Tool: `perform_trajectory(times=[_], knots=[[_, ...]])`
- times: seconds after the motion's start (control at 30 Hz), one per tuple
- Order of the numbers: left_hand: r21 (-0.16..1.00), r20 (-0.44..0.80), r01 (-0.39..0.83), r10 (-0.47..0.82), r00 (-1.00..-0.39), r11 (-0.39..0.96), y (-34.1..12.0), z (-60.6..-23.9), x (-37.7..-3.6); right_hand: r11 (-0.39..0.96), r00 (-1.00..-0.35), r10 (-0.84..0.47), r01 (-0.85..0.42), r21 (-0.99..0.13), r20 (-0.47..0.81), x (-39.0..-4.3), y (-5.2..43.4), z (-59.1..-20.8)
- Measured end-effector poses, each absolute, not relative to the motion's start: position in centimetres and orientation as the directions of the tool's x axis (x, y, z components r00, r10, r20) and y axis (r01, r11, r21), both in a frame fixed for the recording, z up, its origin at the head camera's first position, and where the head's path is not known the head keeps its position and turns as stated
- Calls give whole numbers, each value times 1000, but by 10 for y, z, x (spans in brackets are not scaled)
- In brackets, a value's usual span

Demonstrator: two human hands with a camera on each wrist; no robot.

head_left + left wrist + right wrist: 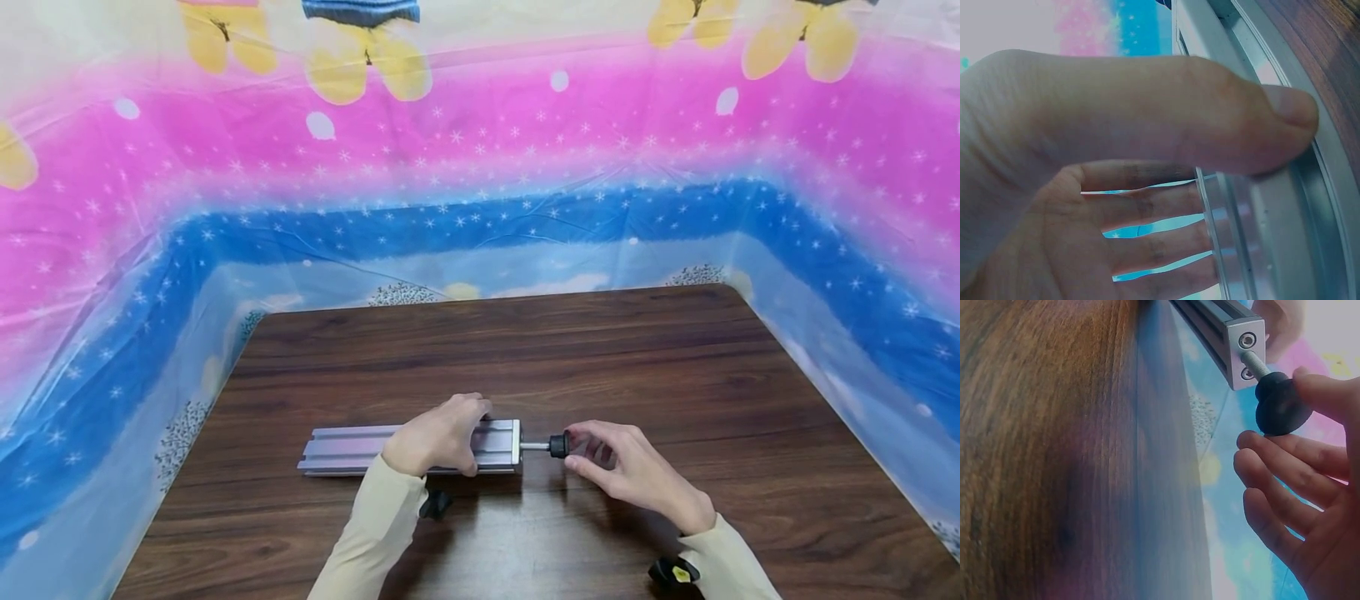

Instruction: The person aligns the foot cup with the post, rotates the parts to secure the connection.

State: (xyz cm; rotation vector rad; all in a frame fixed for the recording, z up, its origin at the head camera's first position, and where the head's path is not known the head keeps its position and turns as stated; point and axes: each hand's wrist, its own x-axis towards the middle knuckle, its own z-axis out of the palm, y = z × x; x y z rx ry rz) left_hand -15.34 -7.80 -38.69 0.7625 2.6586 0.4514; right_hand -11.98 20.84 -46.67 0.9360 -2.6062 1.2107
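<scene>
A silver aluminium profile (pixel 348 447) lies flat on the brown wooden table (pixel 675 367), its long side running left to right. My left hand (pixel 437 436) grips its right half from above, with the thumb (pixel 1285 112) pressed on the near edge of the profile (pixel 1285 231) and the fingers curled over the far side. A threaded stud with a black knob (pixel 558 445) sticks out of the profile's right end cap (pixel 1244 347). My right hand (pixel 626 468) pinches this black knob (pixel 1277 407) between thumb and fingertips.
A colourful plastic sheet (pixel 480 150) in pink, blue and yellow walls in the table at the back and on both sides. Black wrist-camera mounts (pixel 673 573) sit on my sleeves near the table's front edge.
</scene>
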Motion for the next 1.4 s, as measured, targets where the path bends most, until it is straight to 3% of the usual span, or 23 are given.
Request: perform_trajectory(times=[0.63, 1.1, 1.4], knots=[[405, -229, 452, 567, -791, 795, -80, -391, -156, 535, -838, -484, -511, -673, 251, -123, 207, -468], [444, -171, 500, 618, -768, 744, -86, -393, -159, 459, -762, -511, -634, -622, 398, -121, 204, -468], [471, -128, 526, 644, -754, 708, -92, -394, -159, 492, -800, -495, -579, -650, 339, -121, 203, -466]])
